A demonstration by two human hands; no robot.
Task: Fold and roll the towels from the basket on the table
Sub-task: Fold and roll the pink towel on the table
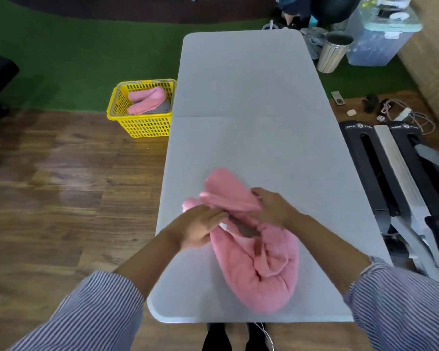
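Note:
A bunched pink towel (254, 259) lies on the near end of the grey table (251, 102), its bulk curving toward the front edge. My left hand (200, 229) pinches an edge of the towel near its left side. My right hand (271, 209) grips a fold of the towel's upper part, which is lifted and blurred. A yellow basket (142, 125) stands on the floor left of the table. It holds another pink towel (147, 100) on top of a grey one.
The table's far half stretches bare toward a slatted bin (333, 51) and a clear storage box (380, 39) on the floor. Black and grey equipment (390, 173) and cables lie right of the table. Wooden floor and green turf are on the left.

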